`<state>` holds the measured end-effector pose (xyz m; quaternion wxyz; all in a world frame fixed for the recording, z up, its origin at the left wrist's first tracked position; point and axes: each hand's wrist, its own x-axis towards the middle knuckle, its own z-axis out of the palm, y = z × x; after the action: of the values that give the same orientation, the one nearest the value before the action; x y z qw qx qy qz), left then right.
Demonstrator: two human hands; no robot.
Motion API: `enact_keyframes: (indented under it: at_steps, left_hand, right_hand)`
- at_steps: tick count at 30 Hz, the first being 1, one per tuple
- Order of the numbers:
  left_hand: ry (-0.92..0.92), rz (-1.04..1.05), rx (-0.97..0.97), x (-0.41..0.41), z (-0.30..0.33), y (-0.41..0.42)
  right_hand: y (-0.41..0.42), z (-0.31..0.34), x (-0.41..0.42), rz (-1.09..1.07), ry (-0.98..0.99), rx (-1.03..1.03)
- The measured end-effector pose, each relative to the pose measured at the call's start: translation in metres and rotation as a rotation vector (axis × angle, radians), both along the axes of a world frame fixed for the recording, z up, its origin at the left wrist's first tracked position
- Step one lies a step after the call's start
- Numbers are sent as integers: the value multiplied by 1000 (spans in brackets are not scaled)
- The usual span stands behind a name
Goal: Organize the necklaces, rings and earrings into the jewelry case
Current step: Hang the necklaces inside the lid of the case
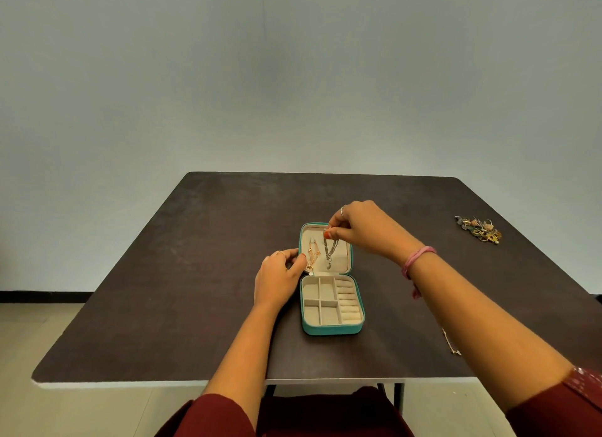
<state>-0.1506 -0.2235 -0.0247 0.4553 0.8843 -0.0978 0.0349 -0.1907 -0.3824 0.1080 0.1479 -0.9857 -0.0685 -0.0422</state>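
An open teal jewelry case (330,329) sits mid-table between both hands, the left hand (277,278) gripping its upright lid's edge while the right hand (360,229) pinches a silver necklace (330,252) hanging beside a rose-gold necklace (311,254).

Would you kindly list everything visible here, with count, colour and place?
jewelry case: one, teal, cream lining, open at table centre
rose-gold necklace: one, hanging in lid, left
silver necklace: one, hanging in lid, right
jewelry pile: one, mixed colours, far right of table
gold chain: one, near right forearm
table: one, dark brown
left hand: holds lid's left edge
right hand: pinches silver necklace's top; pink wristband
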Motion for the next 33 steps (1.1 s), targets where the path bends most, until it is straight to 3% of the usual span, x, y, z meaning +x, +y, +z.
enact_keyframes:
  at_steps: [16, 33]
  left_hand:
    - [47, -84, -171, 1, -5, 5]
    - [57, -108, -230, 1, -5, 5]
  right_hand:
    - [1, -22, 21, -81, -2, -171]
    - [-10, -33, 28, -24, -182, -389]
